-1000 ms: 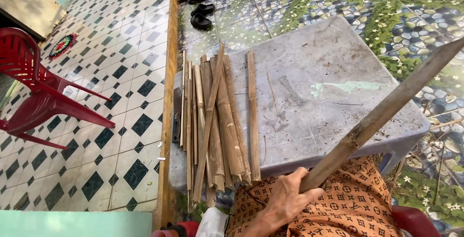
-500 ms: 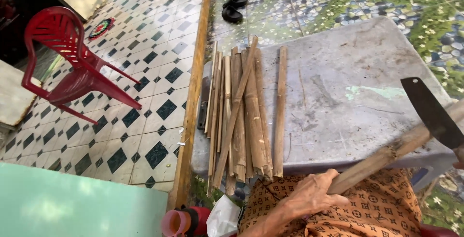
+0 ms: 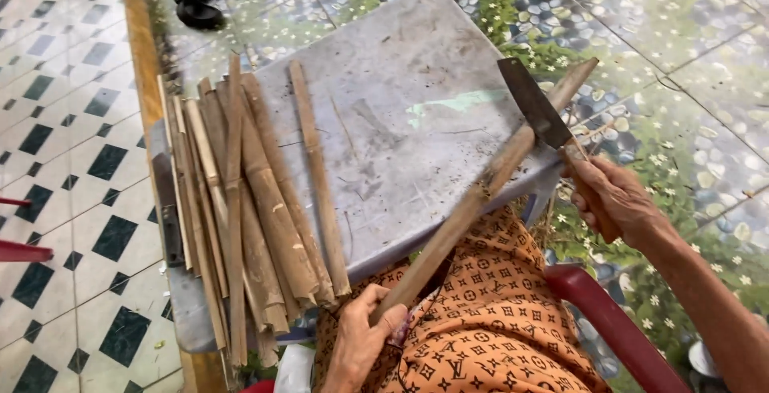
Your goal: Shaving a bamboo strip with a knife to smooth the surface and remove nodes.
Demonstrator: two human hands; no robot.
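Observation:
My left hand (image 3: pixel 360 337) grips the near end of a long bamboo stick (image 3: pixel 481 193) that slants up to the right across the grey table (image 3: pixel 400 112). My right hand (image 3: pixel 613 201) holds the wooden handle of a cleaver (image 3: pixel 533 112), whose dark blade rests against the far part of the stick. A pile of split bamboo strips (image 3: pixel 240 209) lies on the left half of the table, and one single strip (image 3: pixel 316 173) lies just to its right. My lap, in orange patterned cloth (image 3: pixel 481 321), sits under the stick.
A red chair arm (image 3: pixel 609 321) runs by my right side. Black sandals (image 3: pixel 196 0) lie on the floor beyond the table. Black-and-white tiles (image 3: pixel 72 169) cover the floor at left, past a wooden beam (image 3: pixel 140 48). Pebble-patterned floor (image 3: pixel 681 64) lies at right.
The view has swung right. The stick has dropped lower across the table, and my right hand with the cleaver has come into view, blade now against the stick.

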